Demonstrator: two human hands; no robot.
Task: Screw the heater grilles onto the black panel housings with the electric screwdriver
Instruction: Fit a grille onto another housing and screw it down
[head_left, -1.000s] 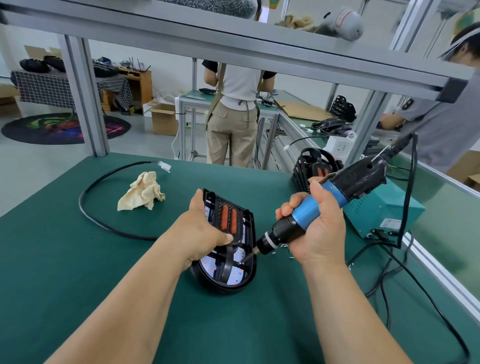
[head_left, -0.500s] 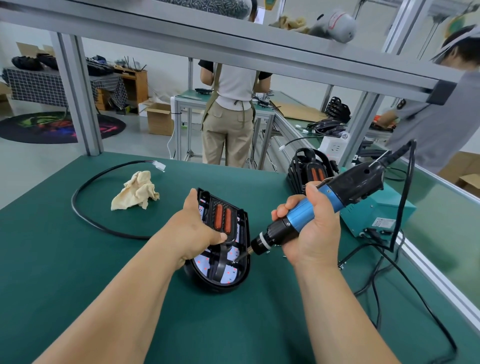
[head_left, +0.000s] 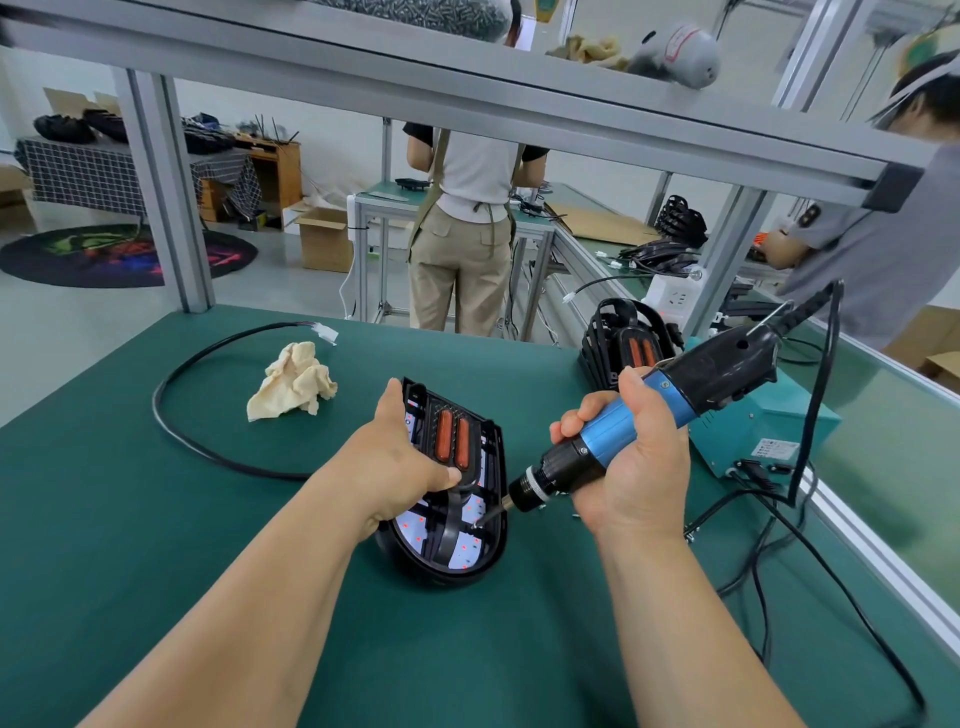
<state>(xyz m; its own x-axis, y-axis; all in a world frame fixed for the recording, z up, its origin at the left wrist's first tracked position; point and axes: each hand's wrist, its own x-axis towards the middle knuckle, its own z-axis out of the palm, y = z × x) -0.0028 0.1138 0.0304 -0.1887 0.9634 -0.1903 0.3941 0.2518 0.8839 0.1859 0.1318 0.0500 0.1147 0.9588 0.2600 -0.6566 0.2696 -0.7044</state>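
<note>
Assembly workshop, aluminium-framed workbenches (head_left: 519, 104), green mats (head_left: 156, 545)

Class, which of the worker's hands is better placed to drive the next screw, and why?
Right. The right hand grips the electric screwdriver, its bit on the grille; the left hand holds the black panel housing.

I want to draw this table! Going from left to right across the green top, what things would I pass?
Crumpled cloth → black heater panel → blue screwdriver → teal box.
</note>
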